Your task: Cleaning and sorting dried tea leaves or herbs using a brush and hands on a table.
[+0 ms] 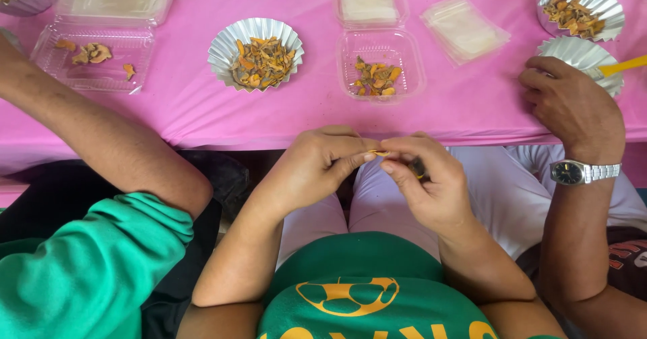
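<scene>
Left hand (pixel 315 164) and right hand (pixel 428 180) grips both pinching small yellow-orange piece (pixel 379 153), mostly hidden.

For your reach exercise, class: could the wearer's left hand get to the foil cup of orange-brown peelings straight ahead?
Probably yes: the left hand faces the foil cup across bare pink cloth, though it pinches a small yellow piece.

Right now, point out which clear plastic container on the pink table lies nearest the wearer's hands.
The small clear plastic container straight ahead of both hands, holding orange-brown pieces. The wider clear container sits far left, by the co-worker's arm.
</scene>
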